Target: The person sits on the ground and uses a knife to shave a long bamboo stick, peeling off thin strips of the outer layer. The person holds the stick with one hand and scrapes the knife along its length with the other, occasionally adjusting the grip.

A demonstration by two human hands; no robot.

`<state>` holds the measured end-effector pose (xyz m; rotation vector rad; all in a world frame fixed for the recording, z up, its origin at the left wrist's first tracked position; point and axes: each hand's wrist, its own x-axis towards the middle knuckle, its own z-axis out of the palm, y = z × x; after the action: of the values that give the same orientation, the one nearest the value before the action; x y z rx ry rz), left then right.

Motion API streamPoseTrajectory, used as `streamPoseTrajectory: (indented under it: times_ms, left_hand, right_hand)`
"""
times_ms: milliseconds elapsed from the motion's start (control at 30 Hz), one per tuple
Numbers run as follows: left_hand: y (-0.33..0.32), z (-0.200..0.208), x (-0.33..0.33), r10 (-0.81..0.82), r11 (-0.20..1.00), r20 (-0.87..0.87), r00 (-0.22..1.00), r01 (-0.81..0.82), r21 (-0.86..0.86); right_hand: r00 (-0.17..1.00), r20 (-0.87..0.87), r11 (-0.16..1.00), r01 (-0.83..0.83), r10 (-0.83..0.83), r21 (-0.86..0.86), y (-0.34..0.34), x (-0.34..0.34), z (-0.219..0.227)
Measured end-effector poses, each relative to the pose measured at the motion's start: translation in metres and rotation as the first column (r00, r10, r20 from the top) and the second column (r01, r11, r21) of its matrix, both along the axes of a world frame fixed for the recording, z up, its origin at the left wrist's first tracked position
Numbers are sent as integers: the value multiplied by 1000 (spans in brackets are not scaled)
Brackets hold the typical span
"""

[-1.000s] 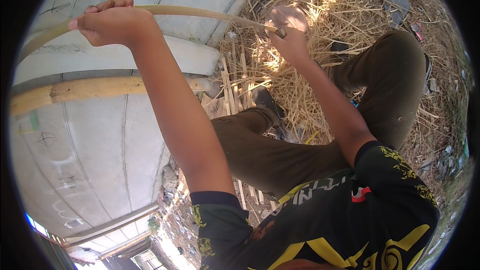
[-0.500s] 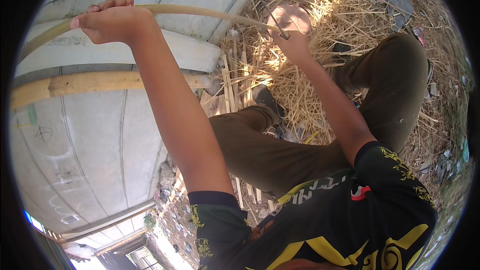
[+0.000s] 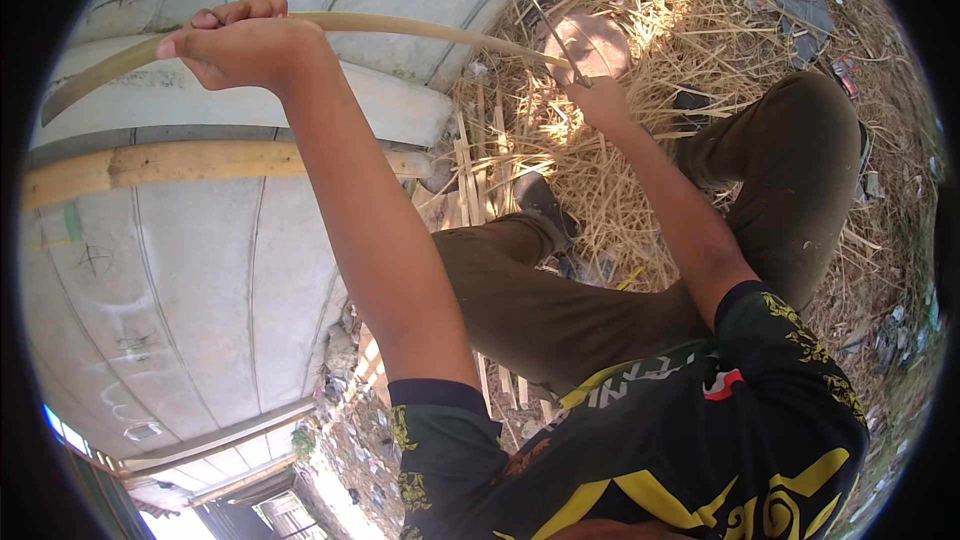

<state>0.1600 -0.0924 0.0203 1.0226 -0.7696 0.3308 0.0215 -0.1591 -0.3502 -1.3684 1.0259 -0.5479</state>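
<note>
A long, pale bamboo strip (image 3: pixel 410 28) bows from the far left toward the middle of the view. My left hand (image 3: pixel 245 45) is closed around it at the upper left, and its free end hangs past my fingers. My right hand (image 3: pixel 603 105) grips a knife whose thin, dark blade (image 3: pixel 540 12) points up and to the left. The strip's right end meets the blade close to my right fingers; whether the edge is in the strip I cannot tell. The knife's handle is hidden in my fist. Just beyond that hand is a round wooden block (image 3: pixel 595 43).
Bamboo shavings (image 3: pixel 640 210) cover the ground around the block. A grey wall (image 3: pixel 180 280) with a bamboo pole (image 3: pixel 170 165) along it stands to the left. My bent legs (image 3: pixel 780 180) are below and right. Split pieces (image 3: pixel 470 175) lie near my foot.
Both hands have shifted slightly right in the picture, the right one also a little lower. More of the strip's left end shows, and the blade is tilted somewhat differently. Both grips are kept.
</note>
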Motion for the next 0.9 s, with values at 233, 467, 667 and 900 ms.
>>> streamPoseTrajectory:
  times_ms: [233,467,667,900]
  left_hand:
    - [-2,8,-25,-58,998,-52,997,58,6]
    - [16,-3,-15,27,1000,-28,999,-27,8]
    - [8,2,-23,15,1000,-27,1000,-15,20]
    - [-8,5,-16,-9,999,-3,1000,9,47]
  right_hand:
    - [996,20,962,-88,85,259,7,5,-77]
    - [997,14,995,80,-79,-65,-7,0,-13]
    - [920,374,986,151,-114,-73,23,-1,-25]
    - [984,-126,987,-135,124,-86,6,-12,-11]
